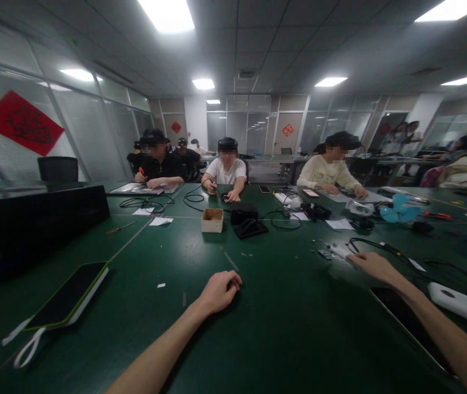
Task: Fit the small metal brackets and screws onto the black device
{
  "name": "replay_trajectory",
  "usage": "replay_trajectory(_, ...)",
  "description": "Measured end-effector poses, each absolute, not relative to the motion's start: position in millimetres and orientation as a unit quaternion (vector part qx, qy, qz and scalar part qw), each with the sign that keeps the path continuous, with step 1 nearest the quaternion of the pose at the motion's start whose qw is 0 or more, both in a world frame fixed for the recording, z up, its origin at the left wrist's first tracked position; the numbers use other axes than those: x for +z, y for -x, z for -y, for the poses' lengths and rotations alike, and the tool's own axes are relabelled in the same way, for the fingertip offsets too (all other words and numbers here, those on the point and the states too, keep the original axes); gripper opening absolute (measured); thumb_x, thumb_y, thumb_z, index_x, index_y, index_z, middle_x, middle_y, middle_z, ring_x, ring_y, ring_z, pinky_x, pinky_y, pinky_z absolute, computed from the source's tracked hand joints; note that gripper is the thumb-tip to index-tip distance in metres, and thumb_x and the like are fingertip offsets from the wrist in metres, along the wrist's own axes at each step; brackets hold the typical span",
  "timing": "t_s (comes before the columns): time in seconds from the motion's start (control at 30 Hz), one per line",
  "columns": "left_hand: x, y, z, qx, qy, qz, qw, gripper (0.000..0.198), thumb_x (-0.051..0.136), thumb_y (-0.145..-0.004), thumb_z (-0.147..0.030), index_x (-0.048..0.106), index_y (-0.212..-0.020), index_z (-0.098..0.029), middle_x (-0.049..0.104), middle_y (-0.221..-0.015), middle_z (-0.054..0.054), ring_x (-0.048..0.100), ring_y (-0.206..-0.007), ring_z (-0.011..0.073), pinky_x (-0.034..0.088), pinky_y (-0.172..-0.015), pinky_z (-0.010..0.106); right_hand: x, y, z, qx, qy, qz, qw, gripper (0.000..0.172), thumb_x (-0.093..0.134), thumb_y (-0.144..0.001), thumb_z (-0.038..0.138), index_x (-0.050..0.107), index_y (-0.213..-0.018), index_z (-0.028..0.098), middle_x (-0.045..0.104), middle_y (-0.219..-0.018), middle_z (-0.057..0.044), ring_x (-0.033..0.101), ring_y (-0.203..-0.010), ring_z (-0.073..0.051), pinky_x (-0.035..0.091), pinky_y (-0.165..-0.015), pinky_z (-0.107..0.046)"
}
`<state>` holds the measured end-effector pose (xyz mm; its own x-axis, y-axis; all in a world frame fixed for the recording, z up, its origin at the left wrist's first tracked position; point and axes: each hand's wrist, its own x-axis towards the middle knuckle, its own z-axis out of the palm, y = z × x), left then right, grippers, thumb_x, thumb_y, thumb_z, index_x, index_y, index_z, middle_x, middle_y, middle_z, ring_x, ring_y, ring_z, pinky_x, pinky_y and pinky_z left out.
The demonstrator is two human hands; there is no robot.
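Note:
My left hand (219, 291) rests on the green table (274, 328) near the middle, its fingers curled inward; whether anything is under them is hidden. On the right, my right hand (375, 265) reaches over the table with its fingertips at a white object (340, 250). Small metallic pieces (324, 254) lie just left of those fingertips. Beneath my right forearm is a dark phone-like device (408, 323). What my right fingers hold, if anything, is too small to make out.
An open box (212, 220) and a black case (244, 212) stand ahead. A phone with a green edge (69, 295) lies left. Cables, a blue fan (400, 209) and a white power strip (461, 305) are right. Several people sit across the table.

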<state>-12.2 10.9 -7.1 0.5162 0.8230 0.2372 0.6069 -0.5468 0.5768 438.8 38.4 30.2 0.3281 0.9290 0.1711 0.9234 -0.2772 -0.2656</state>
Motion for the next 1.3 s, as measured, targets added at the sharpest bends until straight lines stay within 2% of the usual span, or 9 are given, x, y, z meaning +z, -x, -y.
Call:
replay_trajectory(0.07, -6.9, 11.3, -10.9, 0.251, -0.844, -0.426, 0.211, 0.022, 0.044, -0.081, -0.008, 0.059, -0.093, -0.018, 0.064, -0.081, -0.001, 0.059, -0.077, 0.014, 0.043, -0.075, 0.026, 30.7, -412.5, -30.3, 0.104, 0.763, 0.622, 0.14, 0.03, 0.053, -0.079, 0.042, 0.067, -0.076, 0.015, 0.067, -0.077, -0.01, 0.06, -0.068, -0.021, 0.042, -0.06, -0.028)
replay_trajectory(0.2, -1.6, 8.9, -7.0, 0.237, -0.857, -0.431, 0.152, 0.016, 0.047, -0.084, -0.016, 0.059, -0.095, -0.019, 0.063, -0.087, 0.001, 0.057, -0.082, 0.0165, 0.04, -0.077, 0.029, 29.7, -328.7, -4.5, 0.196, 0.684, 0.689, 0.137, 0.031, 0.057, -0.074, 0.046, 0.065, -0.085, 0.018, 0.068, -0.081, -0.008, 0.061, -0.068, -0.019, 0.044, -0.055, -0.025)
replay_trajectory(0.33, 5.1, 8.0, -0.7, 0.205, -0.876, -0.422, 0.111, 0.019, 0.055, -0.084, -0.033, 0.057, -0.098, -0.021, 0.063, -0.097, 0.002, 0.053, -0.093, 0.021, 0.036, -0.08, 0.033, 26.8, -241.8, 17.6, 0.206, 0.657, 0.717, 0.113, 0.028, 0.058, -0.074, 0.043, 0.062, -0.084, 0.018, 0.067, -0.079, -0.008, 0.062, -0.064, -0.019, 0.041, -0.049, -0.024)
replay_trajectory(0.5, 2.1, 10.1, -1.3, 0.197, -0.878, -0.426, 0.093, 0.014, 0.047, -0.092, -0.03, 0.058, -0.097, -0.021, 0.062, -0.097, 0.002, 0.052, -0.093, 0.0197, 0.035, -0.078, 0.032, 26.9, -177.5, 30.5, 0.179, 0.604, 0.772, 0.085, 0.03, 0.059, -0.074, 0.049, 0.06, -0.081, 0.02, 0.066, -0.078, -0.007, 0.061, -0.062, -0.019, 0.04, -0.048, -0.025)
replay_trajectory(0.67, -1.0, 12.1, -3.9, 0.193, -0.871, -0.443, 0.086, 0.015, 0.045, -0.093, -0.023, 0.06, -0.097, -0.021, 0.062, -0.096, 0.003, 0.052, -0.091, 0.019, 0.034, -0.077, 0.031, 21.8, -166.7, 18.4, 0.149, 0.567, 0.798, 0.14, 0.034, 0.046, -0.085, 0.05, 0.054, -0.071, 0.02, 0.061, -0.067, -0.002, 0.055, -0.055, -0.015, 0.039, -0.05, -0.025)
replay_trajectory(0.83, 0.8, 12.0, -1.9, 0.205, -0.87, -0.44, 0.085, 0.015, 0.046, -0.091, -0.022, 0.06, -0.097, -0.021, 0.062, -0.095, 0.003, 0.052, -0.091, 0.0194, 0.035, -0.075, 0.031, 6.2, -187.4, 2.9, 0.123, 0.504, 0.818, 0.249, 0.021, 0.044, -0.088, 0.037, 0.054, -0.093, 0.019, 0.059, -0.09, -0.005, 0.056, -0.076, -0.016, 0.046, -0.066, -0.028)
replay_trajectory(1.0, 1.3, 11.4, 0.2, 0.213, -0.861, -0.454, 0.082, 0.015, 0.046, -0.089, -0.02, 0.061, -0.092, -0.02, 0.061, -0.092, 0.004, 0.053, -0.089, 0.0191, 0.036, -0.075, 0.032, 0.6, -197.9, 3.8, 0.158, 0.458, 0.843, 0.232, 0.019, 0.042, -0.09, 0.029, 0.058, -0.093, 0.019, 0.057, -0.093, -0.005, 0.055, -0.084, -0.017, 0.047, -0.075, -0.031)
replay_trajectory(1.1, 2.6, 11.0, 1.1, 0.216, -0.857, -0.461, 0.08, 0.014, 0.047, -0.088, -0.021, 0.061, -0.09, -0.02, 0.061, -0.091, 0.004, 0.053, -0.088, 0.0193, 0.037, -0.075, 0.032, 0.3, -197.0, 4.9, 0.154, 0.464, 0.841, 0.231, 0.015, 0.045, -0.087, 0.023, 0.059, -0.091, 0.019, 0.058, -0.092, -0.004, 0.054, -0.084, -0.017, 0.047, -0.075, -0.031)
replay_trajectory(1.3, 3.0, 9.4, -0.5, 0.219, -0.841, -0.49, 0.074, 0.011, 0.05, -0.085, -0.023, 0.06, -0.086, -0.019, 0.061, -0.089, 0.004, 0.053, -0.085, 0.0199, 0.039, -0.074, 0.032, -2.4, -194.4, 2.4, 0.138, 0.48, 0.827, 0.26, 0.014, 0.046, -0.087, 0.023, 0.059, -0.088, 0.018, 0.058, -0.088, -0.005, 0.055, -0.08, -0.017, 0.048, -0.072, -0.031)
